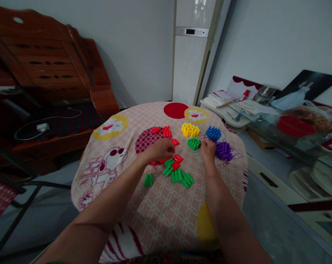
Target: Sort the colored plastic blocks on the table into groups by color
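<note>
1. Nearer than both hands, green pieces (177,175) lie flat; the leftmost pair's long axis runs near-to-far.
2. Left hand (164,148), curled among flat red pieces (177,158), and right hand (208,147), bunched between upright green cluster (193,143) and purple cluster (223,151): grips unclear.

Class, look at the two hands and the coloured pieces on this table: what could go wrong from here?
The right hand is between the green cluster and the purple cluster, so a sideways bump might scatter either one. The loose red pieces lie right against the loose green pieces, so the colours could get mixed if they are swept together.
</note>
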Demonstrator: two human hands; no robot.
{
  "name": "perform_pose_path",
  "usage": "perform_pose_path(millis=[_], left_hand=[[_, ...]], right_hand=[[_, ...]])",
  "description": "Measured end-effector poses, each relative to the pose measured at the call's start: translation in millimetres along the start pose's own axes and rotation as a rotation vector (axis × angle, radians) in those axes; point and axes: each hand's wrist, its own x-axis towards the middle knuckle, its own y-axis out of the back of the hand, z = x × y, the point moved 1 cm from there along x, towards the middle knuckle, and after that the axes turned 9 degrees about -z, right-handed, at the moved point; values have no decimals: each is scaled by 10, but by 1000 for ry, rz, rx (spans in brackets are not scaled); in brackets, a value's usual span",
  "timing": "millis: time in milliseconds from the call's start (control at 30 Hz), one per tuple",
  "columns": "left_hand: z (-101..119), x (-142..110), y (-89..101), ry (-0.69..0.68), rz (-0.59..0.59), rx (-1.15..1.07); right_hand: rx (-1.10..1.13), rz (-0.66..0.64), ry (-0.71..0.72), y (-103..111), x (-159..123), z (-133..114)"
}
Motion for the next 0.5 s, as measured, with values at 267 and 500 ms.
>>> perform_pose_path(millis=[267, 500], left_hand=[[171, -212, -128, -102, 1, 160], [447, -327, -335, -185, -206, 228]], right_hand=[[-9, 19, 27, 1, -5, -11], [15, 11, 28, -1, 5, 3]])
